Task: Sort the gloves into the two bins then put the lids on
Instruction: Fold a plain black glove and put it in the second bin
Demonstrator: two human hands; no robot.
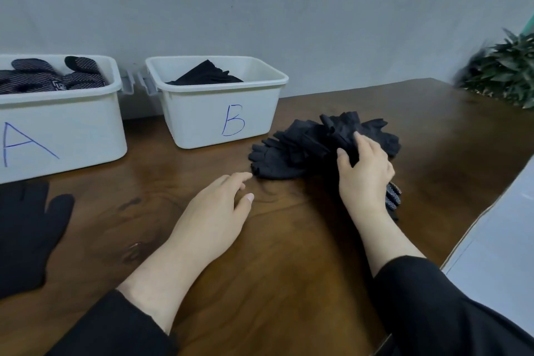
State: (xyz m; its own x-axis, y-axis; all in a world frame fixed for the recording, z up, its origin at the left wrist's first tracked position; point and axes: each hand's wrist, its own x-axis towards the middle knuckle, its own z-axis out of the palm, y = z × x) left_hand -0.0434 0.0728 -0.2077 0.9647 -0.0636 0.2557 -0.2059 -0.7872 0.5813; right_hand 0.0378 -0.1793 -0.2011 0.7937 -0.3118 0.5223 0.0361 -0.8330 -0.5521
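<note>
A heap of plain black gloves [306, 147] lies on the wooden table right of bin B. My right hand [364, 170] grips gloves at the right side of the heap, thumb and fingers curled into the cloth. A dotted glove [393, 196] shows under that wrist. My left hand [219, 208] lies flat on the table, fingers straight, fingertips just short of the heap's near-left edge. White bin A [57, 124] at the left holds dotted gloves. White bin B [202, 121] holds plain black gloves. Another plain black glove [26, 225] lies at the near left.
The brown wooden table [289, 269] runs to a grey wall behind the bins. A green plant [505, 72] stands at the far right corner. A pale surface [502, 254] borders the table's right edge. No lids are in view.
</note>
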